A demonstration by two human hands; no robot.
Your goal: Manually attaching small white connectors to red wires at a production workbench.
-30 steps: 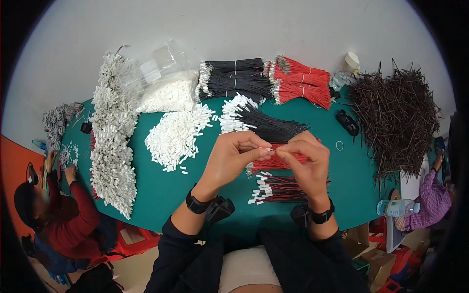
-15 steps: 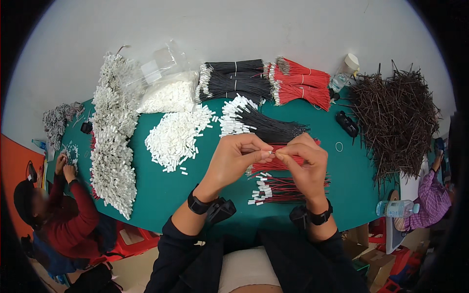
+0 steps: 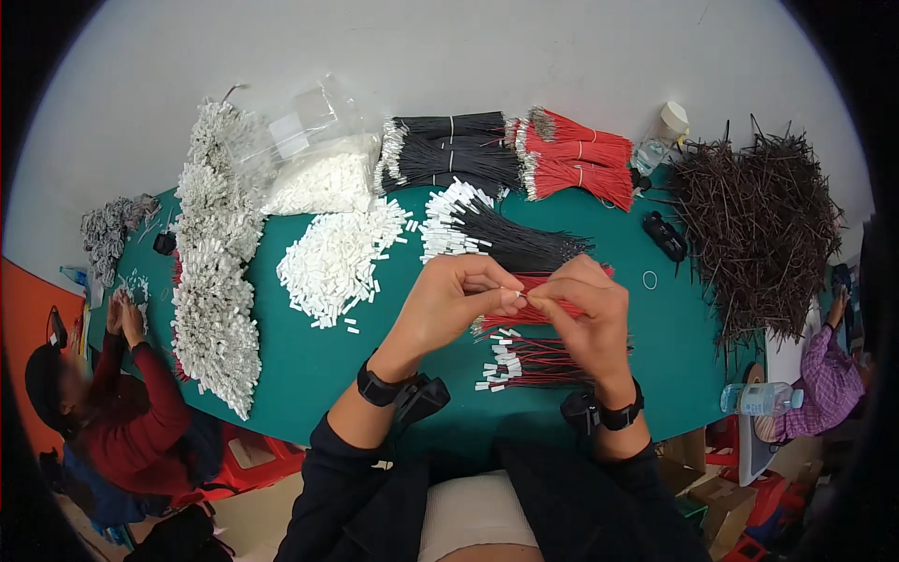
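Over the middle of the table my left hand [image 3: 456,298] pinches a small white plastic connector housing [image 3: 519,294] between thumb and forefinger, mostly covered by the fingertips. Close against it, my right hand [image 3: 592,311] is closed in a pinch on what looks like the end of a thin red wire, largely hidden by the fingers. Under my hands lie red wires [image 3: 510,323] partly covered by them. Nearer me is a row of red wires with white housings [image 3: 501,365] on their left ends. Behind spreads a bundle of black wires [image 3: 524,245], white-tipped at the left.
A loose heap of white housings [image 3: 328,267] lies left, before a clear bag [image 3: 328,183] of them. Tied black bundles [image 3: 454,155] and red bundles [image 3: 581,159] stand behind. A dark wire pile [image 3: 758,234] and a bottle [image 3: 758,400] are right. A co-worker [image 3: 140,421] sits left.
My hands stay nearly in place, still pinched together, with only a slight shift of the right wrist. The left co-worker's hands have moved a little.
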